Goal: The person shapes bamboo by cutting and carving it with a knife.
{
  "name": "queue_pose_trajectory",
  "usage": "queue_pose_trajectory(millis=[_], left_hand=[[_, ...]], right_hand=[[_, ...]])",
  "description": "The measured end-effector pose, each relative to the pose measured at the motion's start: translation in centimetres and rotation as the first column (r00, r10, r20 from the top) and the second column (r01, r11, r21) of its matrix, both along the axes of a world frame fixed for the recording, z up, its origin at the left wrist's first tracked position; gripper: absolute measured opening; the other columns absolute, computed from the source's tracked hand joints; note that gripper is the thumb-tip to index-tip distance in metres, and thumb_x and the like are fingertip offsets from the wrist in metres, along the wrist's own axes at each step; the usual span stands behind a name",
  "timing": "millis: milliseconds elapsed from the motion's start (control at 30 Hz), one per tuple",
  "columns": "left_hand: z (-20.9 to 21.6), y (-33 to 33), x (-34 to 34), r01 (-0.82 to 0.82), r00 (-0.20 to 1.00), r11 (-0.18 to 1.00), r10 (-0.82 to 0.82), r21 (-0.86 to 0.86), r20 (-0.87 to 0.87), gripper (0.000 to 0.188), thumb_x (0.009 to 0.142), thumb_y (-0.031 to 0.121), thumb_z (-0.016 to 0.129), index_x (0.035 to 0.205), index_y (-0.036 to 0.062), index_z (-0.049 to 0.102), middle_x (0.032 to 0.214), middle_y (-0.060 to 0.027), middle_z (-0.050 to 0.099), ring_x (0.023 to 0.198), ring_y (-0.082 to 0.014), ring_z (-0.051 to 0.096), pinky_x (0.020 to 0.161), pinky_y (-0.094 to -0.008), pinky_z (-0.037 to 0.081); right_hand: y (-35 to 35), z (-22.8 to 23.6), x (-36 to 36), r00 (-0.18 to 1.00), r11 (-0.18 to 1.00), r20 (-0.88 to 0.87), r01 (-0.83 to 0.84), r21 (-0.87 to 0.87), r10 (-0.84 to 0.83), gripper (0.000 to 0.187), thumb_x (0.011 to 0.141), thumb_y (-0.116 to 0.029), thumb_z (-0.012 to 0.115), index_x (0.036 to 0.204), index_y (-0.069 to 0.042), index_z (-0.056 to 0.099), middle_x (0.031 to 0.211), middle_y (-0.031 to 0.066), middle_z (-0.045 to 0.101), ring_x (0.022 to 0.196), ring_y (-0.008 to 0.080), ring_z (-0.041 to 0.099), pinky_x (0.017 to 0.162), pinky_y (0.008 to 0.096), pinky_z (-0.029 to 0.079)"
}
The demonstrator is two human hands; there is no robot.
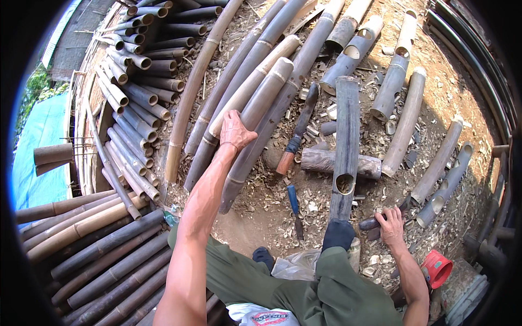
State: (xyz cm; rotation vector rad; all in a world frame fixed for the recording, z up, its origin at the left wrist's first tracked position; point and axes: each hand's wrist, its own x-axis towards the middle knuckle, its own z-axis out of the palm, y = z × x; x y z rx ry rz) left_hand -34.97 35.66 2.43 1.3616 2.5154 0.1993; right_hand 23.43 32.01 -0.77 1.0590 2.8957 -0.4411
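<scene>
My left hand grips the near end of a short grey bamboo pole, which lies over longer poles with a paler one beside it. My right hand is closed over a dark rod-like piece on the ground; its full shape is hidden under the fingers. Between my hands, a split-faced bamboo piece with an oval hole near its lower end rests across a short log. My dark-socked foot presses on its near end. A wooden-handled machete and a blue-handled chisel lie to its left.
Stacked bamboo poles fill the left side, and more stand piled at far left. Bamboo pieces with cut holes lie at far right, another nearer. A red container sits by my right forearm. Chips litter the ground.
</scene>
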Motion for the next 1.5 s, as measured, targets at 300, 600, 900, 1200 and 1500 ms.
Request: queue_pose_trajectory(millis=[300, 600, 900, 1200, 1500], left_hand=[[9.3, -4.5, 9.0, -0.11, -0.13, 0.968, -0.24, 0.226, 0.962, 0.106, 0.069, 0.044, 0.081, 0.15, 0.0002, 0.029, 0.141, -0.016, 0.047, 0.13, -0.0241, 0.046, 0.11, -0.039, 0.037], [9.9, 0.7, 16.0, 0.052, -0.087, 0.923, -0.376, 0.381, 0.923, 0.071, 0.066, 0.018, 0.084, 0.128, 0.0033, 0.053, 0.113, -0.008, 0.065, 0.107, -0.0184, 0.061, 0.1, -0.037, 0.046], [13.5, 0.4, 20.0, -0.065, 0.243, 0.805, -0.56, 0.589, 0.792, 0.083, 0.07, 0.039, 0.089, 0.132, 0.0019, 0.048, 0.113, -0.0072, 0.06, 0.107, -0.0178, 0.057, 0.097, -0.0356, 0.046], [25.5, 2.3, 23.3, 0.06, 0.305, 0.656, -0.73, 0.753, 0.612, 0.083, 0.06, 0.043, 0.093, 0.119, -0.0002, 0.055, 0.109, -0.0122, 0.066, 0.102, -0.0222, 0.064, 0.092, -0.0375, 0.052], [22.4, 0.6, 25.4, 0.063, 0.386, 0.434, -0.841, 0.899, 0.379, 0.083, 0.058, 0.032, 0.092, 0.124, 0.0008, 0.052, 0.111, -0.016, 0.061, 0.103, -0.0305, 0.064, 0.093, -0.0401, 0.051]], right_hand=[[-4.8, 1.7, -1.7, 0.929, 0.928, -0.07, 0.367, 0.062, -0.363, 0.066, 0.069, -0.004, 0.062, 0.134, -0.006, 0.052, 0.123, 0.0172, 0.049, 0.118, 0.0367, 0.047, 0.109, 0.0509, 0.034], [-22.6, 0.0, 3.0, 0.655, 0.638, 0.106, 0.755, -0.153, -0.749, 0.071, 0.073, -0.019, 0.077, 0.134, 0.0, 0.046, 0.125, 0.018, 0.051, 0.106, 0.0328, 0.056, 0.093, 0.0433, 0.046], [-24.1, 1.3, 2.8, 0.495, 0.433, 0.095, 0.825, -0.362, -0.864, 0.076, 0.072, -0.027, 0.077, 0.134, 0.002, 0.044, 0.125, 0.0197, 0.051, 0.1, 0.0303, 0.058, 0.089, 0.0409, 0.048], [-22.3, 5.1, 2.3, 0.345, 0.285, -0.008, 0.763, -0.581, -0.939, 0.082, 0.071, -0.036, 0.077, 0.134, 0.005, 0.042, 0.125, 0.0215, 0.052, 0.094, 0.0277, 0.059, 0.084, 0.0384, 0.05], [-20.5, 13.6, 2.1, 0.15, 0.227, -0.171, 0.586, -0.778, -0.974, 0.09, 0.071, -0.044, 0.077, 0.134, 0.007, 0.041, 0.126, 0.0233, 0.052, 0.088, 0.0251, 0.06, 0.079, 0.036, 0.052]])
